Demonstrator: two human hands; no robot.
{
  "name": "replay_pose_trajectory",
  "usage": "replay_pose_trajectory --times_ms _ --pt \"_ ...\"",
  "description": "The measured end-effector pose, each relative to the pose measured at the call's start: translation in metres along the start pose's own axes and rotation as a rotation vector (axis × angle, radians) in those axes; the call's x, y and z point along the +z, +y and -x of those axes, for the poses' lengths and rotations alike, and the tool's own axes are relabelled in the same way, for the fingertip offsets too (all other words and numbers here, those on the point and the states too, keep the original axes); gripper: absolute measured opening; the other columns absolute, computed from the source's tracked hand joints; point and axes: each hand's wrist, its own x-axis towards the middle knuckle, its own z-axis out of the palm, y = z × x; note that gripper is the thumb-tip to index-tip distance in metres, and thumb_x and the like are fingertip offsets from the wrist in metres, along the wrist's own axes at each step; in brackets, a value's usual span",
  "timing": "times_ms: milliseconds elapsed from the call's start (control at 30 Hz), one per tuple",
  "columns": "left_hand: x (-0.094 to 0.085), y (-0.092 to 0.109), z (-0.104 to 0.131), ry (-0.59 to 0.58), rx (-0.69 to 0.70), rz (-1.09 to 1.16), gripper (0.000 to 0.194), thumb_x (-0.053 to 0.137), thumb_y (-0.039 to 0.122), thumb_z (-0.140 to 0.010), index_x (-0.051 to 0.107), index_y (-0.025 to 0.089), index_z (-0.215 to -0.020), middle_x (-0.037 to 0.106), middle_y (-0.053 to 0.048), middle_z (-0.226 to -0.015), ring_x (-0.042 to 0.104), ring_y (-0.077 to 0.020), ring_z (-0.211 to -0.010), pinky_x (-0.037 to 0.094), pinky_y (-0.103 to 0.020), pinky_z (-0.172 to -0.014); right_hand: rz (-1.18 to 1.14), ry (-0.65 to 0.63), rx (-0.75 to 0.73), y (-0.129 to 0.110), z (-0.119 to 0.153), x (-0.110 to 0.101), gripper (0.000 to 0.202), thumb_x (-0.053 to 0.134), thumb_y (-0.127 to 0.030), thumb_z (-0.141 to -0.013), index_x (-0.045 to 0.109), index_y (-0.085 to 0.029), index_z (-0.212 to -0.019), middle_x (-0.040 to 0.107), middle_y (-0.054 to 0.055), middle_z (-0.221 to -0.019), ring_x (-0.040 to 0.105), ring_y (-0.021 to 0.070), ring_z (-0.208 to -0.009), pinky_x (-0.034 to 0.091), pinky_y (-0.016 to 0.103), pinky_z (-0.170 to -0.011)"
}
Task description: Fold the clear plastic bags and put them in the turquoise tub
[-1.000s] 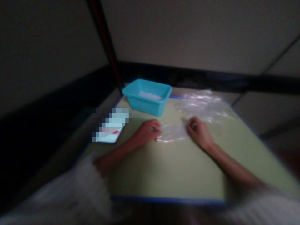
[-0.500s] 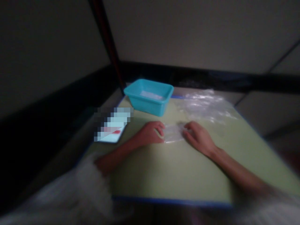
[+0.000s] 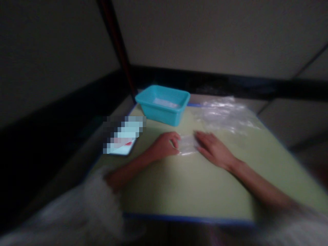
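A small clear plastic bag (image 3: 187, 145) lies flat on the yellow-green table (image 3: 184, 191) between my two hands. My left hand (image 3: 168, 145) has its curled fingers and thumb closed on the bag's left end. Over the right end rests my right hand (image 3: 214, 149), its fingers stretched out flat with the thumb a little apart. The bag's right edge is hidden under those fingers.
Behind my hands stands a turquoise basket (image 3: 160, 115) with something whitish inside. A loose pile of clear plastic bags (image 3: 225, 114) covers the back right of the table. A lit, partly pixelated phone or tablet (image 3: 123, 149) lies at the left edge.
My right hand has slid slightly left over the bag, and its fingers have straightened out flatter. My left hand has hardly moved.
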Motion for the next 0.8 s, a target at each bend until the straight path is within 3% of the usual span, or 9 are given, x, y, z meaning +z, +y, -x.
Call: replay_pose_trajectory --times_ms 167,400,700,800 --pt "0.001 0.0 0.001 -0.013 -0.008 0.007 0.037 0.069 0.01 -0.052 0.059 0.014 -0.087 0.061 0.004 -0.069 0.057 -0.0094 -0.054 0.044 -0.02 -0.054 0.066 -0.1 0.012 0.002 0.002 0.003 0.06 0.028 -0.046 -0.096 0.03 -0.01 -0.144 0.031 0.016 -0.149 0.028 0.0258 -0.138 0.024 0.053 -0.11" --pt "0.003 -0.002 0.001 0.01 -0.001 -0.041 0.034 0.065 0.007 -0.052 0.06 0.014 -0.085 0.059 0.005 -0.07 0.057 -0.0089 -0.054 0.044 -0.019 -0.052 0.098 -0.147 0.021 0.004 0.004 0.004 0.07 0.022 -0.057 -0.094 0.02 -0.013 -0.148 0.025 0.016 -0.151 0.021 0.0253 -0.14 0.018 0.052 -0.113" --pt "-0.004 0.001 0.001 -0.098 -0.102 0.035 0.033 0.058 0.002 -0.054 0.056 0.013 -0.085 0.057 0.005 -0.068 0.053 -0.0068 -0.043 0.04 -0.017 -0.042 0.148 -0.186 0.013 0.004 0.004 0.003 0.071 0.021 -0.06 -0.093 0.023 -0.015 -0.147 0.021 0.015 -0.153 0.019 0.0261 -0.141 0.018 0.052 -0.112" --pt "-0.009 0.006 0.0 -0.108 -0.088 -0.042 0.031 0.056 0.002 -0.056 0.058 0.013 -0.085 0.057 0.005 -0.067 0.052 -0.0071 -0.043 0.041 -0.018 -0.043 0.162 -0.203 0.002 0.004 0.003 0.001 0.069 0.021 -0.06 -0.093 0.025 -0.018 -0.147 0.02 0.015 -0.153 0.02 0.027 -0.141 0.018 0.053 -0.112"
